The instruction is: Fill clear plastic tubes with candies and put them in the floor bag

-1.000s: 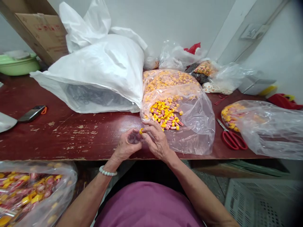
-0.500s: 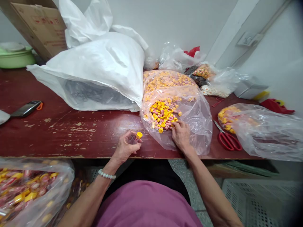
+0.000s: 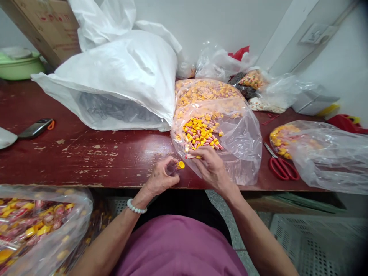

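My left hand is closed around a clear plastic tube above the table's front edge. A small piece with a yellow cap shows at the tube's right end, by the thumb and fingers. My right hand pinches a small red-and-white piece, its tip pointing left; the fingers cover part of it. Just beyond the right hand, an open clear bag holds many red-and-white pieces with yellow caps.
A white sack of clear tubes lies open at left. Red-handled scissors and another clear bag lie at right. A phone-like device rests far left. Below the red table, a bag of filled tubes stands at lower left.
My right hand has lifted from the pile in the bag and moved left with a small red-and-white piece. My left hand, still on the tube, sits slightly further right in view.
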Demonstrator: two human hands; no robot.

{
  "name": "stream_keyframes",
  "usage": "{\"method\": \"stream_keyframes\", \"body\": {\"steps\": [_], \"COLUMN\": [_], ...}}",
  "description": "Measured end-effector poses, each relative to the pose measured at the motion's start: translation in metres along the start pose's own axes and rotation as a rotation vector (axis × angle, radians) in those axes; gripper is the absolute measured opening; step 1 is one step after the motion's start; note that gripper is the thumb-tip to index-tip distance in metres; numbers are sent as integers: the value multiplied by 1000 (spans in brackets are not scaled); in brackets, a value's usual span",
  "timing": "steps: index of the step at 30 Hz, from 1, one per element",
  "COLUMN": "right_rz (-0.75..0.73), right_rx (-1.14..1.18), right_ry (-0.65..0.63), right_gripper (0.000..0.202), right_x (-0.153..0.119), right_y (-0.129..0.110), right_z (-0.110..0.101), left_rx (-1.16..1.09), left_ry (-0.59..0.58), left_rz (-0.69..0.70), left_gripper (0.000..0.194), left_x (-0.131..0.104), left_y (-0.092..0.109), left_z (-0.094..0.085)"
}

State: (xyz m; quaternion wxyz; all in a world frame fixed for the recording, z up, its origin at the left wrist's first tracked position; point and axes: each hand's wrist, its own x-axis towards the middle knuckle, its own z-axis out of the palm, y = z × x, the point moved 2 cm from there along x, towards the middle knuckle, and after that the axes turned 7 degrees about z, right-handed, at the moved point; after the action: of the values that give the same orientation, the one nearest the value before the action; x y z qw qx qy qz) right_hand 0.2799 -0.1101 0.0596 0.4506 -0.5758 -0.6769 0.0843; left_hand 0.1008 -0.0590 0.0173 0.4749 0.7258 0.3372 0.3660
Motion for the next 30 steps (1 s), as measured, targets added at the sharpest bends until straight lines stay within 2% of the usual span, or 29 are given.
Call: {"method": "stream_keyframes", "body": {"steps": [3, 6, 10, 13, 14, 16, 18, 20, 22, 25, 28, 30], "right_rz": [-131, -140, 103, 241, 226, 120, 4, -25, 35, 158, 186, 191], "right_rx": [-27, 35, 202, 245, 232, 187, 159, 173, 159, -54, -312, -357], "right_ry": [-129, -164, 22, 194, 212, 156, 54, 37, 120, 178, 36, -19], "right_gripper": [21, 25, 23, 26, 29, 33, 35, 31, 26, 21, 22, 20], "right_x": [1, -2, 5, 18, 22, 29, 32, 33, 34, 32, 27, 23], "right_y": [-27, -32, -20, -15, -17, -26, -35, -36, -24, 16, 61, 79], "right_z": [6, 7, 8, 20, 27, 42, 55, 59, 52, 35, 23, 20], "left_rx": [74, 104, 116, 133, 133, 117, 91, 50, -26, -154, -215, -234], "left_ry": [-63, -76, -79, -169, -216, -282, -270, -217, -172, -72, 24, 46], "left_rz": [38, 64, 56, 92, 102, 88, 37, -12, -54, -134, -196, -203], "left_gripper": [27, 33, 33, 27, 25, 21, 16, 15, 17, 19, 21, 21], "left_x": [-1, -2, -2, -4, -7, -13, -20, -25, -26, -21, -15, -12], "left_y": [6, 9, 8, 12, 14, 18, 18, 14, 8, -1, -3, 0], "left_z": [2, 2, 3, 11, 15, 23, 28, 28, 24, 12, 3, 2]}}
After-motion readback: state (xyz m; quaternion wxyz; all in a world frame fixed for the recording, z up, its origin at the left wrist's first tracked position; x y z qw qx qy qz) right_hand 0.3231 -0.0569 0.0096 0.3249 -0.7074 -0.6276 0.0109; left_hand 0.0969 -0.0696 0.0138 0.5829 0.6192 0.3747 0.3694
